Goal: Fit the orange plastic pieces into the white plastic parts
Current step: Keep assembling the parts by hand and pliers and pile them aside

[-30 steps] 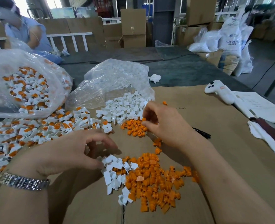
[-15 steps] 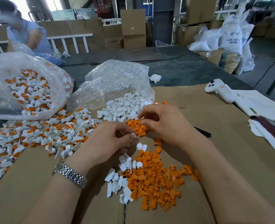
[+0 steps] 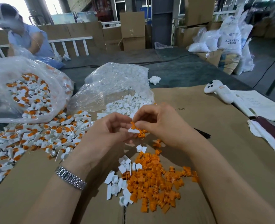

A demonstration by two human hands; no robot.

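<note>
your left hand (image 3: 107,133) pinches a white part (image 3: 133,130) while your right hand (image 3: 157,122) pinches an orange piece (image 3: 133,124) against it, above the counter (image 3: 214,135).

Both hands (image 3: 111,133) (image 3: 159,125) now raised, joining pieces (image 3: 134,127).

Above the brown cardboard (image 3: 214,135), the left hand (image 3: 107,135) pinches a white part (image 3: 133,131) while the right hand (image 3: 161,125) pinches an orange piece (image 3: 133,124) touching its top. A heap of orange pieces (image 3: 154,180) lies near, with loose white parts (image 3: 117,183) at its left edge. Assembled white-and-orange parts (image 3: 41,135) spread at left below a clear bag (image 3: 25,88), and another clear bag (image 3: 117,84) of white parts lies farther back.
</note>
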